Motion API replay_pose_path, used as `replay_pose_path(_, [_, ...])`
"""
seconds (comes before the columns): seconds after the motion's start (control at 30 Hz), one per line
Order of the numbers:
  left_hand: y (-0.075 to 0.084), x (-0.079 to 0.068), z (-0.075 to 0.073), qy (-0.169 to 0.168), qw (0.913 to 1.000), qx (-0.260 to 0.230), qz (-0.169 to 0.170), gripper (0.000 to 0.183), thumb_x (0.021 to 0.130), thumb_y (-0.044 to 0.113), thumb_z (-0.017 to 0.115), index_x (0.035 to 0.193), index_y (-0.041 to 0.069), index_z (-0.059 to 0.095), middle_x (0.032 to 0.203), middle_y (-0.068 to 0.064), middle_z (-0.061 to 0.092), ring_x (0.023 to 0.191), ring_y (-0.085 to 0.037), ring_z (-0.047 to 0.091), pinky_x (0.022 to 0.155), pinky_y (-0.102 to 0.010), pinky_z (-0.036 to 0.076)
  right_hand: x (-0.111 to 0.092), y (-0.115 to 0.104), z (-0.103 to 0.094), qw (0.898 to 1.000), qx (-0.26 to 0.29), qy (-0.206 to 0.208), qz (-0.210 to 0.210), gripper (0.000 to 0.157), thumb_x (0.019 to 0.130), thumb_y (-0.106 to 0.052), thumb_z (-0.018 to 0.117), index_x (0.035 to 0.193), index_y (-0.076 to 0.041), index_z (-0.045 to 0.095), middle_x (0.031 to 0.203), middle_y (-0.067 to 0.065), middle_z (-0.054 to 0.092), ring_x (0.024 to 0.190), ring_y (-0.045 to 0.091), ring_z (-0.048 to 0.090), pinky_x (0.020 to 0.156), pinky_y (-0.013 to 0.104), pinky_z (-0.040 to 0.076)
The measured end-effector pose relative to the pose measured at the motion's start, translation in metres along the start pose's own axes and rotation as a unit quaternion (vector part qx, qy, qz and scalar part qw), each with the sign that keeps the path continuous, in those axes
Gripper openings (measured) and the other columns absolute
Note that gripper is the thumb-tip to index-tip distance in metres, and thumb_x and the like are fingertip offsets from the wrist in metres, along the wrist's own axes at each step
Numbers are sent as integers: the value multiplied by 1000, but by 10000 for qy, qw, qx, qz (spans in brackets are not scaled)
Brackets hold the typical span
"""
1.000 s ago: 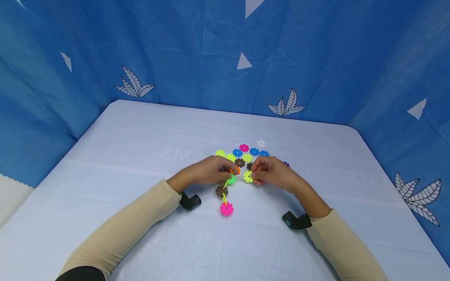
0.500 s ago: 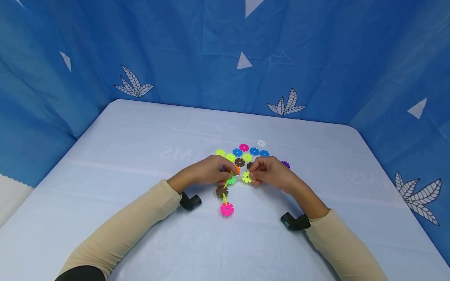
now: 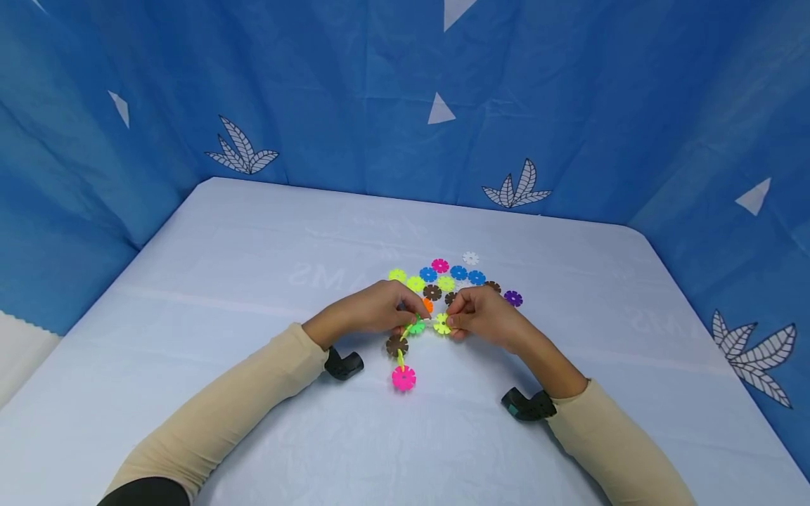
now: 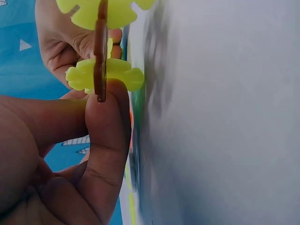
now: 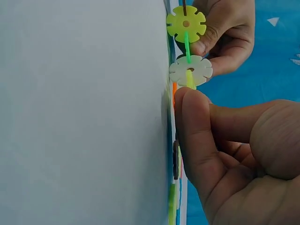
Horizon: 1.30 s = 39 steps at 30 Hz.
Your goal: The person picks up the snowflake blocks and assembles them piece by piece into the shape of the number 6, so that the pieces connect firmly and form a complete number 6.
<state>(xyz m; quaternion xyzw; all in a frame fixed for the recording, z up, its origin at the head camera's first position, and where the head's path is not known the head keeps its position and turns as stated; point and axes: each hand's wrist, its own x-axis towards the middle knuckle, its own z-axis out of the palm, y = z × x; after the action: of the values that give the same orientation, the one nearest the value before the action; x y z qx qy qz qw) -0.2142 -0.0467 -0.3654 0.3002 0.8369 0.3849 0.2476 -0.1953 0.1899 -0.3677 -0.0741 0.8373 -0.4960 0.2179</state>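
Note:
My left hand [image 3: 380, 307] grips a chain of slotted snowflake discs near its upper end. From it run a green disc [image 3: 415, 327], a yellow disc seen edge-on, a brown disc [image 3: 396, 346], another yellow one and a pink disc [image 3: 403, 378] at the bottom. The right wrist view shows a white disc [image 5: 191, 70] joined at the chain's top. A yellow disc [image 3: 441, 324] is pinched between my right hand's [image 3: 487, 316] thumb and fingers. Its edge meets the white disc; how deep the slots engage is unclear. In the left wrist view, the chain's brown disc [image 4: 101, 51] stands edge-on.
Loose discs lie just beyond the hands: yellow [image 3: 396, 275], blue [image 3: 458, 273], pink [image 3: 439, 266], white [image 3: 470, 258], brown [image 3: 432, 292], orange [image 3: 427, 305] and purple [image 3: 513, 299]. The white tabletop [image 3: 266, 232] backs onto a blue curtain [image 3: 354, 91].
My right hand has moved slightly left, bringing its yellow disc up to the chain's end. The chain's lower end has swung a little left; my left hand has hardly moved.

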Motion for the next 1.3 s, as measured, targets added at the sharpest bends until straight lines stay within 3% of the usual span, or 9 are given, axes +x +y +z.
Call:
replay_pose_path(0.3, [-1,0,-1,66,9999,115,-49,20,100,5,63,115,10,76,70,-1,65,61,-15,60,72,-30,48,0,-3,-2,9995,-240,201,24,7,94,1,69,100,2,66,90,12,70,77,22,70,74,31,58])
replay_pose_path(0.47, [-3,0,-3,140,9996,144,-212,18,100,8,63,114,12,74,70,-1,66,63,-15,62,72,-32,48,-1,-4,-11,9945,-927,488,-63,11,97,-6,68,107,-4,71,92,9,71,76,23,68,71,32,57])
replay_pose_path(0.57, [-4,0,-4,218,9991,106,-343,17,101,9,62,114,11,72,70,-3,66,64,-16,63,73,-33,48,-5,-6,-22,9805,-1802,772,-150,14,97,-10,70,110,-8,73,98,8,70,87,26,64,71,35,56])
replay_pose_path(0.7, [-3,-1,-4,322,9982,31,-500,15,100,9,63,114,8,69,76,-4,66,65,-17,64,75,-34,48,-13,-9,-44,9512,-2954,895,-50,16,94,-11,73,110,-9,74,103,7,69,99,29,60,77,40,54])
replay_pose_path(0.87, [-2,-2,-7,439,9966,187,-669,13,100,11,64,112,8,68,82,-4,65,67,-17,64,73,-32,49,-23,-9,-67,9294,-3620,539,469,14,88,-15,80,99,-10,72,93,6,66,88,28,57,70,40,51])
replay_pose_path(1.07, [-6,-2,-11,582,9956,301,-668,11,100,11,63,110,7,67,86,-3,64,68,-17,63,71,-32,49,-29,-8,-76,9004,-4108,187,1420,34,81,-35,85,90,-10,65,80,6,58,79,25,53,64,39,45])
replay_pose_path(1.17, [-8,-2,-12,625,9952,362,-662,10,100,12,64,108,7,66,87,-3,64,67,-17,63,71,-32,49,-30,-7,-76,8932,-4201,68,1599,36,81,-37,85,90,-9,64,80,7,57,80,26,52,64,39,44])
replay_pose_path(1.3, [-9,-2,-13,612,9955,364,-620,8,99,12,64,106,8,66,88,-3,64,71,-17,61,71,-32,50,-29,-5,-75,9008,-4130,-38,1344,34,81,-30,85,94,-8,63,82,7,57,81,26,53,65,39,45])
